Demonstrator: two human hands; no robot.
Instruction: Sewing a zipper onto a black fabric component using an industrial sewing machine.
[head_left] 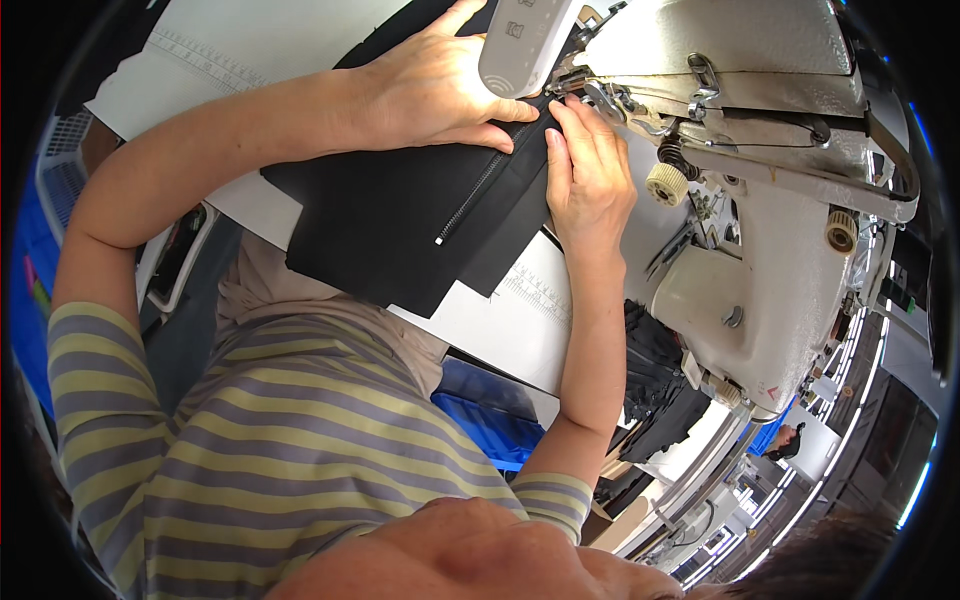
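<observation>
A black fabric piece (365,225) lies on the white sewing table under the needle area of a sewing machine (780,280). Set into the fabric, a zipper (470,205) with metallic teeth runs diagonally up toward the presser foot (570,82). My left hand (430,95) presses down on the cloth left of the foot, fingers stretched and spread; a pale device partly covers it. Close to the foot on the other side, my right hand (592,175) rests its extended fingertips on the fabric. The needle tip cannot be made out.
The pale rounded device (522,55) hangs over the sewing spot. Ruler markings (205,60) line the white tabletop. A blue tray (490,415) sits below the table's near edge. Dark cloth pieces (665,390) are heaped right of my right forearm. A white basket (65,160) stands far left.
</observation>
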